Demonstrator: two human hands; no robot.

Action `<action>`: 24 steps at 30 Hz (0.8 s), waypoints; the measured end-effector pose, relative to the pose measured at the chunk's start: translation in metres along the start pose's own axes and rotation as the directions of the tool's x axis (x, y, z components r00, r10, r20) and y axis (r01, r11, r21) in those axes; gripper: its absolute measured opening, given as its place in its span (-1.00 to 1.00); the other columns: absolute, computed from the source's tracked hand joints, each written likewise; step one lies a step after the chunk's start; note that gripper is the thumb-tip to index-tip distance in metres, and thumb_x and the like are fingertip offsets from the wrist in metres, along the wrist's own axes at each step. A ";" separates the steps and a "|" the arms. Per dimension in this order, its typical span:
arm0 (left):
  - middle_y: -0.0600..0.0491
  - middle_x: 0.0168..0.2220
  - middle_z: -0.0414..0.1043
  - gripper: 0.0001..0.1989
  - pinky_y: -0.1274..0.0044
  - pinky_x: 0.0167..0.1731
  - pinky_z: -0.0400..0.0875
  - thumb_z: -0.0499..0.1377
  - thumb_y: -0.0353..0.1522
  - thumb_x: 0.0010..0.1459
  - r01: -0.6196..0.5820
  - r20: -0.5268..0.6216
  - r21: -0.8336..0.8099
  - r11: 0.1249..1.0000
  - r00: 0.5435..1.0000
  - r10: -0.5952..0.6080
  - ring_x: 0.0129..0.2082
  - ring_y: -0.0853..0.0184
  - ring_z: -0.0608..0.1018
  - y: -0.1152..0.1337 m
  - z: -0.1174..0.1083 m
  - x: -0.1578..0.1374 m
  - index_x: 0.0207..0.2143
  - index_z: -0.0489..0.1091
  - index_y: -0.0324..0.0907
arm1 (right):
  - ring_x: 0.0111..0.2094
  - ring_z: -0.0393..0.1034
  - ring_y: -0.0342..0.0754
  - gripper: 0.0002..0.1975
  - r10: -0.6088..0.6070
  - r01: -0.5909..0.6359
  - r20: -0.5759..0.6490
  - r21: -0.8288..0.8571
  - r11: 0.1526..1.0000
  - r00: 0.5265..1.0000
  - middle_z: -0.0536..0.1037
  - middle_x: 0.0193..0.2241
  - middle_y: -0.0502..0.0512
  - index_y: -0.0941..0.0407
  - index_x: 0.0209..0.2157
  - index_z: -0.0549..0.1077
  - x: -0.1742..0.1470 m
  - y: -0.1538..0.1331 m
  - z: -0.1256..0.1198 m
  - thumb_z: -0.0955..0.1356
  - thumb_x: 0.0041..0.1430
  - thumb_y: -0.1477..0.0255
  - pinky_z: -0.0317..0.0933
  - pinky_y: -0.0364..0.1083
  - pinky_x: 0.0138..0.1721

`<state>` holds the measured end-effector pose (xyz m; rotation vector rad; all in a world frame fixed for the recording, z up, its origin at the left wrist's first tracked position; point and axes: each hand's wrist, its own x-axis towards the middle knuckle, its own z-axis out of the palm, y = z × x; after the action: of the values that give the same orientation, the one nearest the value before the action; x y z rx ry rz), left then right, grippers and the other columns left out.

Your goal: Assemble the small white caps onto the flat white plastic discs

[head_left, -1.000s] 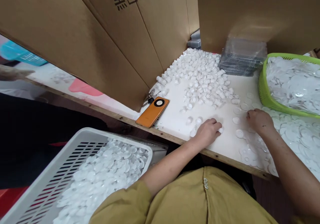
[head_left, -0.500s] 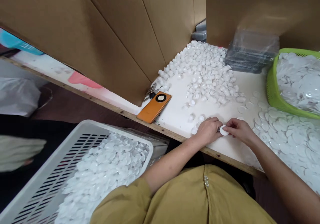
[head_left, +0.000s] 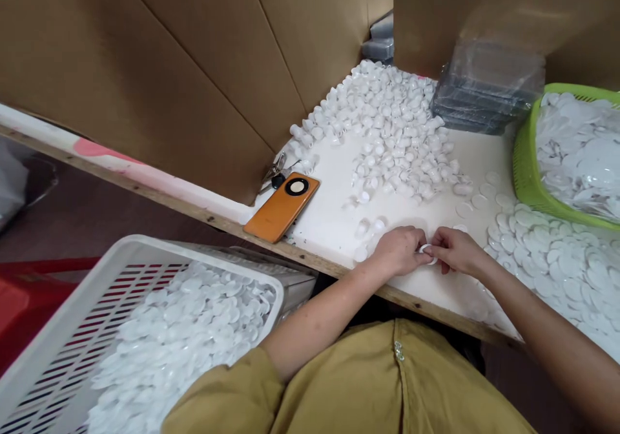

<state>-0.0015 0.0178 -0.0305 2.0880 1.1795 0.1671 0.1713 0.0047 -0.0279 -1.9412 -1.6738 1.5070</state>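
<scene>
My left hand and my right hand meet near the front edge of the white table. Between their fingertips they pinch one small white plastic piece; I cannot tell whether it is one part or two pressed together. A heap of small white caps lies behind my hands. Flat white discs are spread to the right of my right hand. A few loose caps sit just left of my left hand.
A white slotted basket full of white pieces sits low at the left by my lap. A green basket of discs stands at right. An orange phone and keys lie beside cardboard boxes. Clear trays are stacked behind.
My right hand left the discs at right and came to my left hand with a white disc. Both hands now press together on the piece. The view shifted slightly.
</scene>
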 end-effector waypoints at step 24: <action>0.12 -0.40 0.53 -0.85 0.34 -0.12 0.34 0.17 -0.38 -0.18 0.858 -0.363 0.110 0.503 0.505 -0.783 -0.21 0.08 0.54 -0.151 -0.099 -0.325 -0.44 0.36 -0.12 | -0.62 0.33 -0.19 -0.57 -0.467 0.154 0.105 0.863 0.482 0.878 0.46 -0.58 -0.01 0.13 -0.41 0.37 -0.098 -0.140 0.060 0.35 0.05 0.01 0.12 -0.21 -0.62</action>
<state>-0.3359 -0.1378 0.0176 1.4696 2.3847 -0.2050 0.0497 -0.0525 0.0928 -0.8254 -0.9389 2.0043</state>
